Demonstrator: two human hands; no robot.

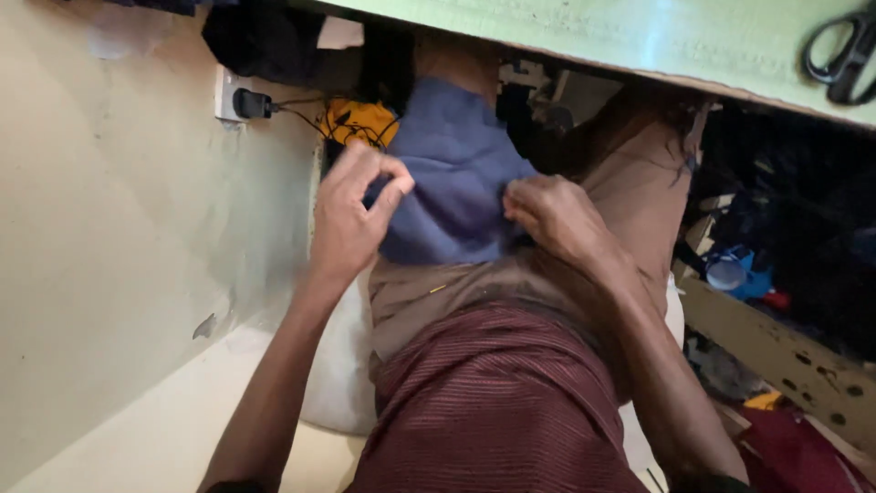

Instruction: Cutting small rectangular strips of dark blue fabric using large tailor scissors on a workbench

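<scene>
From the head camera, the blue cloth (452,173) lies on the person's lap, hemmed in by the cream wall (109,228) at left and the green table edge (584,41) above, with scissors (844,55) on top. The left hand (351,215) pinches the cloth's left edge between thumb and curled fingers. The right hand (557,219) presses on its right edge, fingers bent and close together.

blue cloth (452,173): plain, soft, crumpled
pose: draped over the person's lap, on brown trousers
hold: pinched at its left edge and at its right edge
place: beneath the green surface's edge
</scene>
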